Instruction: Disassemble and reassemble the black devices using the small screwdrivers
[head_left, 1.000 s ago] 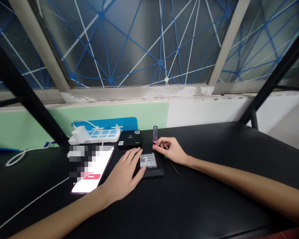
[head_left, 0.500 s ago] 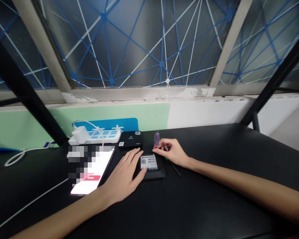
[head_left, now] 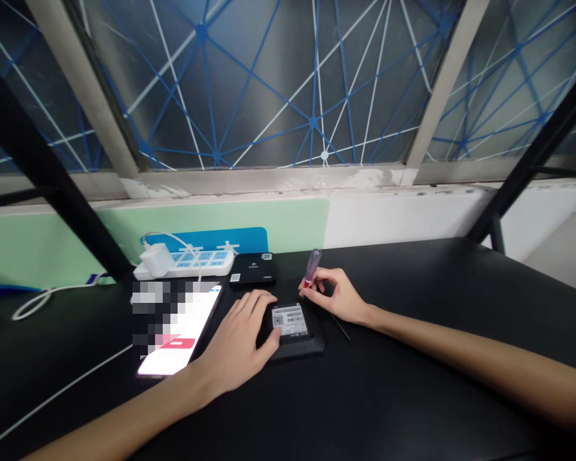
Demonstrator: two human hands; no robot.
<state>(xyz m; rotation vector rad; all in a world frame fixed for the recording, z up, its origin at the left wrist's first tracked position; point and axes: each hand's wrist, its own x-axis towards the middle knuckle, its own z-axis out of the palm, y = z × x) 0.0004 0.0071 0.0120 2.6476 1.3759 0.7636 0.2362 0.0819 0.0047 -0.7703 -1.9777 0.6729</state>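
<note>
A black electronics box (head_left: pixel 300 347) with a white printed label (head_left: pixel 289 320) lies on the dark table. Against its left side is my left hand (head_left: pixel 242 330), the thumb on the label's edge and the fingers at the far left corner. My right hand (head_left: pixel 338 293) pinches a small screwdriver (head_left: pixel 313 261) with a clear purple handle and a red collar. Its handle leans to the right and its tip points down by the box's far right corner; whether it touches is unclear. A thin dark metal shaft (head_left: pixel 342 328) lies under my right hand, its other end hidden.
Behind my left hand sits another black box (head_left: pixel 253 269). A white power strip (head_left: pixel 206 262) with a plugged-in white charger (head_left: pixel 156 260) stands near the wall. To the left lies a lit phone or tablet (head_left: pixel 173 358), partly blurred out. A white cable (head_left: pixel 67 387) crosses the table's left side.
The labelled box has shifted slightly toward me and turned a little. The screwdriver has gone from upright to leaning right, its handle moving right with my right hand's fingers.
</note>
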